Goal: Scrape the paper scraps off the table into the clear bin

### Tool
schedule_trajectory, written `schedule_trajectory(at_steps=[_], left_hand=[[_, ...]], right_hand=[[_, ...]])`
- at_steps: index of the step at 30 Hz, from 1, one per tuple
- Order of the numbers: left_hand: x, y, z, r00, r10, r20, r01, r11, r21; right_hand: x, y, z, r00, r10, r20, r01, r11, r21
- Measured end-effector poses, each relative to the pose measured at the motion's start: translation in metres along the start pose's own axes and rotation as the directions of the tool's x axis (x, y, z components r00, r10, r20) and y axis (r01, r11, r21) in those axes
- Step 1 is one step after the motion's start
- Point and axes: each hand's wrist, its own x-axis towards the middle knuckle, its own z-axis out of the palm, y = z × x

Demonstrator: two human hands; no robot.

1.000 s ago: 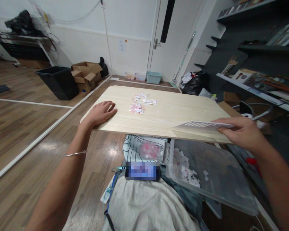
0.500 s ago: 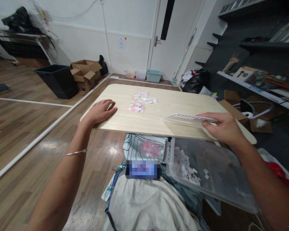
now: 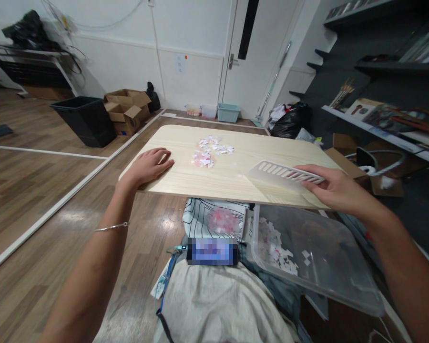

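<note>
Brown floor, white wall

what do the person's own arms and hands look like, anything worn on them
No sleeve shows on the left forearm or right forearm. The left one wears a thin, silvery bangle with a small bead-like end; no jewellery is visible on the right. The left grip and right grip are ungloved hands.
</note>
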Motion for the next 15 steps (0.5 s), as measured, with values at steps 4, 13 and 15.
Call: schedule_trajectory(at_steps=[4, 13, 15], left_hand=[[0.0, 0.0, 0.0, 1.0, 0.002, 0.001, -0.002, 1.0, 0.0], [-0.001, 0.001, -0.001, 1.0, -0.001, -0.003, 0.001, 1.0, -0.013], [-0.001, 0.001, 0.0, 1.0, -0.001, -0.003, 0.001, 1.0, -0.003]], right_hand=[[-0.001, 0.007, 0.0, 0.998, -0.004, -0.069, 0.002, 1.0, -0.02], [-0.006, -0.005, 0.01, 0.984, 0.034, -0.177, -0.041, 0.998, -0.037], [-0.007, -0.01, 0.013, 0.976, 0.032, -0.214, -0.041, 0.998, -0.039]])
